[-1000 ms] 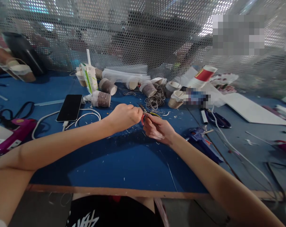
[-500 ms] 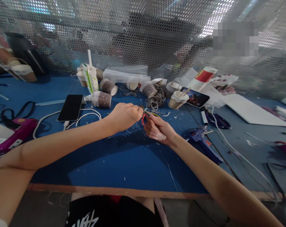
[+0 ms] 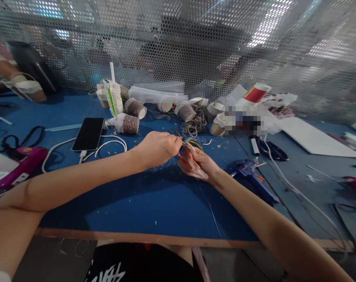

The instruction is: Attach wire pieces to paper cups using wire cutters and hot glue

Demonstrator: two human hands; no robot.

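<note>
My left hand [image 3: 157,148] is closed in a pinch over the blue table [image 3: 142,203], its fingertips on a thin dark wire end beside my right hand. Fingers of my right hand [image 3: 197,163] are wrapped round small pliers [image 3: 189,144] with red and yellow-green handles; only bits of the handles and the dark tip show. The two hands touch at the fingertips. A tangle of thin wire [image 3: 194,124] lies just behind them.
Several twine-wrapped paper cups [image 3: 127,123] and a drink carton [image 3: 113,97] stand behind. A black phone [image 3: 88,134] with a white cable lies left. A blue glue gun [image 3: 253,178], scissors [image 3: 270,149], a red paper cup [image 3: 254,94] lie right. Perforated metal screen at the back.
Both hands have shifted slightly right and down; my right hand closed tighter round the pliers, so less of the red handle shows.
</note>
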